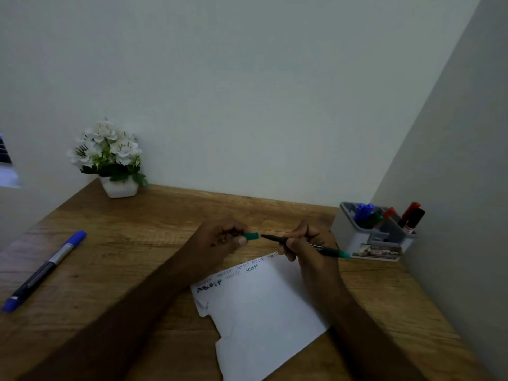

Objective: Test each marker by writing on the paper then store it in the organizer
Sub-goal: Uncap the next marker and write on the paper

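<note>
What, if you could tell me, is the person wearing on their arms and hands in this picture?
Nothing that the head view shows. Both forearms are bare from the bottom edge of the frame to the wrists, with no sleeves in view. The left hand and the right hand have no gloves, and no watch, bracelet or ring can be made out on wrists or fingers.

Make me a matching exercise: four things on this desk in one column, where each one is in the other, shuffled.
1 green cap
2 green marker
3 blue marker
4 flower pot

A lying on the desk, far left
B in the right hand
C back left corner, by the wall
D pinched in the left hand

Pairs: 1-D, 2-B, 3-A, 4-C
</note>
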Tool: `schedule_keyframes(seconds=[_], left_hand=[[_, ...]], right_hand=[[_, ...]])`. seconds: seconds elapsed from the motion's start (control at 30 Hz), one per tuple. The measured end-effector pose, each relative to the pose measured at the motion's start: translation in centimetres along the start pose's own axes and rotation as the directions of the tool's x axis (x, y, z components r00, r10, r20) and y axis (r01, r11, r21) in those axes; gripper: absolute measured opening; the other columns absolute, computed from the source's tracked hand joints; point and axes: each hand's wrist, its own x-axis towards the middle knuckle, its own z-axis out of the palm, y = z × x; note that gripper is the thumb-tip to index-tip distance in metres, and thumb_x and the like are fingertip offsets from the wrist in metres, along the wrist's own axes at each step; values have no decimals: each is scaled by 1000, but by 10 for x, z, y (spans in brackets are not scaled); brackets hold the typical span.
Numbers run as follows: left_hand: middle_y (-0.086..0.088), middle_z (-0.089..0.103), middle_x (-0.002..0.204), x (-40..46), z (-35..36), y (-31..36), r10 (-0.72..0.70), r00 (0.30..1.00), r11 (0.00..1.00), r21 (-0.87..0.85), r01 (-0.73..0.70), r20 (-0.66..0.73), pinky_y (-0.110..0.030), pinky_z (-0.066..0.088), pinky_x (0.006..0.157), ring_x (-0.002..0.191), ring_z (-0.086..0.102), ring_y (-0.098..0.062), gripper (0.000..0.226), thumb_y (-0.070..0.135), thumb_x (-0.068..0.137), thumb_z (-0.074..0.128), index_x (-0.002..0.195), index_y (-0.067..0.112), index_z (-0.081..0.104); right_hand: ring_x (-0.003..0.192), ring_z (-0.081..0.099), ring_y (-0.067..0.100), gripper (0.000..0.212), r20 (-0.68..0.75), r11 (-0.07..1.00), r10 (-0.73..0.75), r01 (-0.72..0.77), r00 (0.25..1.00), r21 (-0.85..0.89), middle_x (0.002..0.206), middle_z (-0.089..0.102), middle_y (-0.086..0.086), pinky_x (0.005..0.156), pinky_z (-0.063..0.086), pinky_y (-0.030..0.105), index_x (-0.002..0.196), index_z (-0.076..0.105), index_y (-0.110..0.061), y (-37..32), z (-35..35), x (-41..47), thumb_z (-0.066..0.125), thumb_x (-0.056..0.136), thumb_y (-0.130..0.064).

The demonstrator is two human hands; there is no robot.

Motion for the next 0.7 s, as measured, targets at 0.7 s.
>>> schedule_keyframes(seconds=[0.7], left_hand=[[1, 70, 66, -3, 3, 11, -13, 999, 995, -100, 17, 40, -23, 48, 55, 57, 60, -9, 11, -1, 85, 68, 87, 8, 75]], right_hand=[[63, 56, 9, 20, 184, 981, 131, -101, 974, -166, 70, 68, 6, 62, 42, 31, 74, 71, 2, 5, 2, 1, 75, 82, -16]])
